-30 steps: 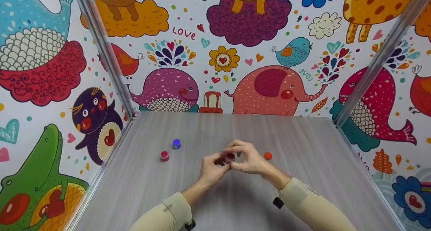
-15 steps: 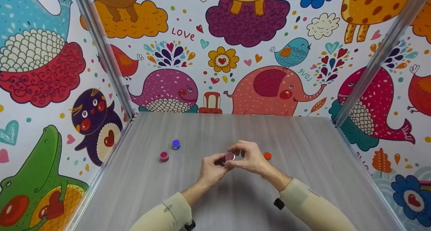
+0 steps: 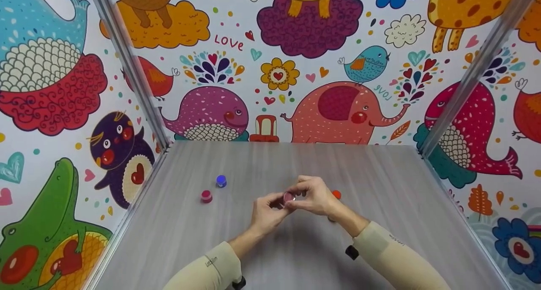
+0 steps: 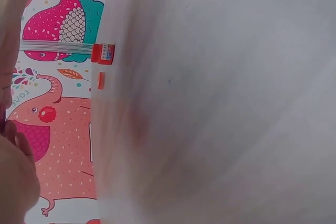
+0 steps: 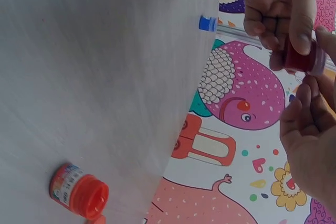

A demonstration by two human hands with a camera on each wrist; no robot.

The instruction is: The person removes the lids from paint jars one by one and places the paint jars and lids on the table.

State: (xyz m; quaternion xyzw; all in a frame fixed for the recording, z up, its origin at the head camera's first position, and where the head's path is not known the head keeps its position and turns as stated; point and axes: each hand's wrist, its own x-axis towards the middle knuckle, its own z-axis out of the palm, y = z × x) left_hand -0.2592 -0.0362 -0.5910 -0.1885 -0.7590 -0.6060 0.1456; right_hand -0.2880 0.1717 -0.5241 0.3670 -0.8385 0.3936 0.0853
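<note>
Both hands meet around a small dark red jar [image 3: 289, 197] with a clear rim [image 5: 319, 61]. The left hand [image 3: 267, 214] [image 5: 278, 9] grips the jar's red body [image 5: 298, 56], its thumb along the side. The right hand [image 3: 315, 199] [image 5: 312, 150] pinches the clear end between thumb and fingers. In the left wrist view, the left hand [image 4: 18, 177] and the right hand [image 4: 10, 40] show only at the left edge, the jar mostly cut off.
An uncapped orange jar [image 5: 79, 190] [image 4: 105, 54] stands near the right forearm, with an orange lid [image 3: 336, 195] [image 4: 101, 80] beside it. At the left of the table [image 3: 190, 239] stand a pink jar [image 3: 206, 196] and a blue jar [image 3: 221, 181]. Patterned walls border the table.
The end of the held jar facing the head camera looked dark and now looks lighter pink with a pale rim. The right hand and forearm have shifted slightly, covering part of the orange lid.
</note>
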